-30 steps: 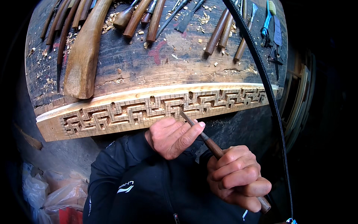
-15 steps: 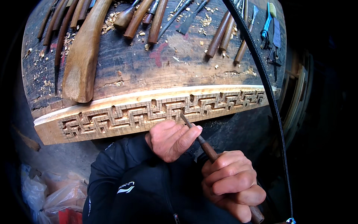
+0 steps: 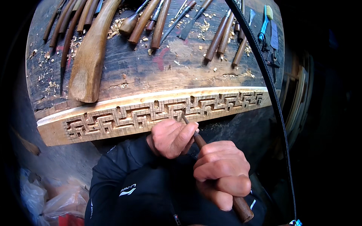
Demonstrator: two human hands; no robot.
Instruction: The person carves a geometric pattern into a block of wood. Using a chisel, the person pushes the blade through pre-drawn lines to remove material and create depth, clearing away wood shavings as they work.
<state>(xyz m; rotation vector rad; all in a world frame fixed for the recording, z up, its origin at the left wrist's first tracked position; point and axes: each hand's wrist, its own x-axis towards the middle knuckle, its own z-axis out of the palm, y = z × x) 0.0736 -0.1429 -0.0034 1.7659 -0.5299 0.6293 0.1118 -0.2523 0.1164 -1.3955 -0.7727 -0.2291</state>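
Note:
A long pale wooden board (image 3: 54, 137) lies along the near edge of the bench, its face carved with a gridded, angular fretwork pattern. My right hand (image 3: 222, 173) is wrapped round the brown handle of a chisel (image 3: 199, 140), whose butt sticks out below the fist. Close to the blade, my left hand (image 3: 172, 138) pinches the tool between thumb and fingers, right by the board's lower edge. The blade tip meets the carving near the board's middle; its exact contact is too small to tell.
Across the dark, worn bench (image 3: 132, 69) lie several wood-handled chisels (image 3: 160, 26), wood chips and a large wooden mallet (image 3: 85, 75) touching the board's back edge. A blue-handled brush (image 3: 265, 28) is at the far right. A black cord (image 3: 277, 103) crosses the view. Plastic bags (image 3: 56, 199) sit lower left.
My right hand and the chisel handle have swung left and slightly up, making the tool steeper. My left hand stays nearly in place at the blade. The view has shifted slightly.

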